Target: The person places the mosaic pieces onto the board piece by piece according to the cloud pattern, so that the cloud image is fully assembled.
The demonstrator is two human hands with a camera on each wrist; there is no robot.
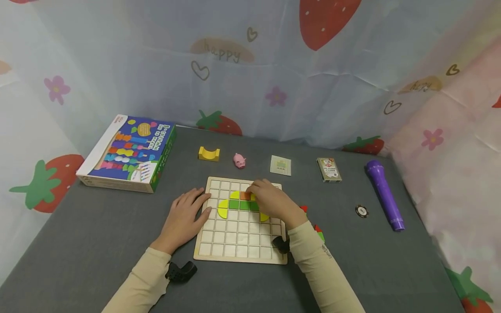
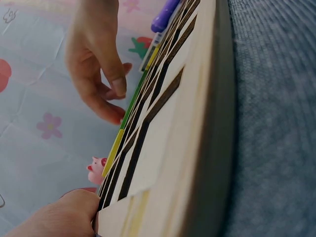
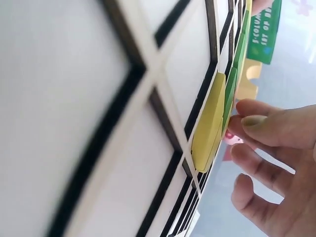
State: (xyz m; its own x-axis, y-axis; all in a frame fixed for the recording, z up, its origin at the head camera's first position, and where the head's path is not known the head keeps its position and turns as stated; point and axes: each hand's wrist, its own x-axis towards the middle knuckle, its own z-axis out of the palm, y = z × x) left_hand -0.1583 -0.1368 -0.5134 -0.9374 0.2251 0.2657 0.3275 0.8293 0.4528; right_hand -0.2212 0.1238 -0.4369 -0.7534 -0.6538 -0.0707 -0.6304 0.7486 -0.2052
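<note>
A wooden grid board (image 1: 238, 243) lies in the middle of the grey table. On it sit a yellow half-round piece (image 1: 222, 209), a row of green pieces (image 1: 239, 204), an orange piece (image 1: 245, 196) and another yellow piece (image 3: 210, 126). My left hand (image 1: 187, 216) lies flat, its fingers resting on the board's left edge. My right hand (image 1: 271, 202) hovers over the board's upper middle with curled fingers pinching the orange piece. In the left wrist view the right hand's fingertips (image 2: 117, 89) meet the board (image 2: 197, 123) at the coloured row.
A colourful toy box (image 1: 127, 152) stands at the back left. Behind the board are a yellow arch block (image 1: 208, 153), a pink pig (image 1: 239, 160), a small packet (image 1: 280, 165) and a card deck (image 1: 328, 169). A purple torch (image 1: 383, 193), a chip (image 1: 362, 211) and loose pieces (image 1: 318, 230) lie right.
</note>
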